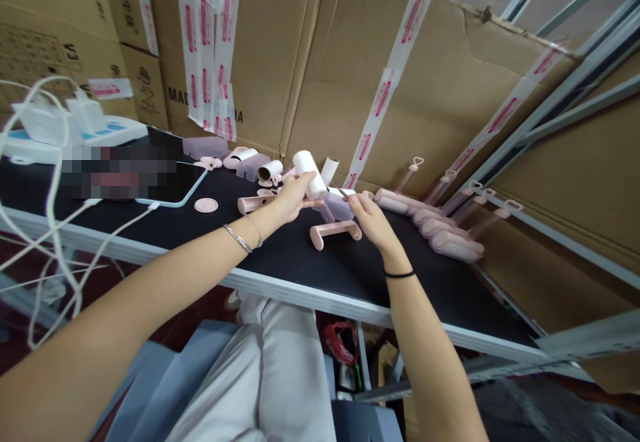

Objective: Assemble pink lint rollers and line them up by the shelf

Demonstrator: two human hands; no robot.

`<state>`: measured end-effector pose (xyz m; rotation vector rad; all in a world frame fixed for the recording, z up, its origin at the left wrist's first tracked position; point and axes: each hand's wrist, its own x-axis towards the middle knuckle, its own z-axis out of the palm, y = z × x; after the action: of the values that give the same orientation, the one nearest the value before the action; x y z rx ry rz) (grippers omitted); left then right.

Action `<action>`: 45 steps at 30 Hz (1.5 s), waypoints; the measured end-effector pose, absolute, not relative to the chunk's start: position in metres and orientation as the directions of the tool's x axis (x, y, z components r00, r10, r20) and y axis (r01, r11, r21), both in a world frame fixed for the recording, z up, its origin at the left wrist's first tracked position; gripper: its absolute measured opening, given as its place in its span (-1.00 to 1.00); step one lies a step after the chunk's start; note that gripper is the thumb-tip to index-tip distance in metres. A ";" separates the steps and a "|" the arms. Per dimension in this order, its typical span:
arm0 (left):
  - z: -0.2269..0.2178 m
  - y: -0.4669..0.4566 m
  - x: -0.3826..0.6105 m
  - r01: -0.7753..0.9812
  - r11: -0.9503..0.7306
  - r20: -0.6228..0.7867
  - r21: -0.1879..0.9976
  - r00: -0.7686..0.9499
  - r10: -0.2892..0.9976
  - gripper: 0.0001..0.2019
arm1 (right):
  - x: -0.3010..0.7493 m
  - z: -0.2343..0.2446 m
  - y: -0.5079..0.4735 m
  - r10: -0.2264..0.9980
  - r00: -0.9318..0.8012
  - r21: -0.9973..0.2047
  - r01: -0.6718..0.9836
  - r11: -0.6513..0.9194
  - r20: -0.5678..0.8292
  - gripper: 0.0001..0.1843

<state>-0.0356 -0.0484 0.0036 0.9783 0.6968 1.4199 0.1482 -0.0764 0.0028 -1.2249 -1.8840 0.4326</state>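
My left hand (295, 197) grips a white roll (307, 165), its thumb across the front and its fingers stretched beneath. In my right hand (369, 217), closed in a pinch, is a thin dark tool (342, 193) pointing toward the roll; its exact kind is too small to make out. Just under the hands sits a translucent lilac cover (338, 207). A pink U-shaped holder (336, 231) lies in front of it on the black tabletop (295, 259). Behind the white roll stands another small white roll (329, 170).
Several assembled pink rollers with heart-shaped loops (453, 242) lie at the right. Loose pink parts and a brown-cored roll (270, 170) are at the back left, near a pink disc (206, 205). A tablet (173, 185), white cables (60, 229) and a power strip (115, 132) occupy the left.
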 end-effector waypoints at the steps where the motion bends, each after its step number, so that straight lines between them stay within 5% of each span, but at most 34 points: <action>1: 0.005 -0.047 -0.038 -0.516 -0.097 0.134 0.851 0.034 0.990 -0.85 | 0.149 0.003 -0.076 0.825 -0.207 -0.506 0.704 0.499 0.525 -0.58; 5: 0.008 -0.042 -0.042 -0.566 -0.060 0.035 0.822 -0.053 0.998 -0.88 | 0.142 0.003 -0.079 0.750 -0.229 -0.160 0.899 0.407 0.620 -0.59; 11: 0.003 -0.035 -0.040 -0.560 -0.073 0.045 0.826 -0.064 0.997 -0.83 | 0.128 0.002 -0.087 0.774 -0.209 0.030 0.971 0.238 0.598 -0.57; 38: 0.000 -0.038 -0.038 -0.588 -0.130 0.145 0.798 -0.022 0.989 -0.79 | 0.116 0.004 -0.096 0.856 -0.074 -0.089 0.986 0.138 0.512 -0.58; 45: 0.003 -0.047 -0.035 -0.601 -0.108 0.230 0.792 0.130 0.964 -0.56 | 0.122 0.004 -0.094 0.849 -0.028 -0.129 0.985 0.112 0.528 -0.52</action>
<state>-0.0351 -0.0471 0.0029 0.9388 0.5075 1.4231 0.1217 -0.0935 0.0039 -1.7773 -1.9176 -0.3761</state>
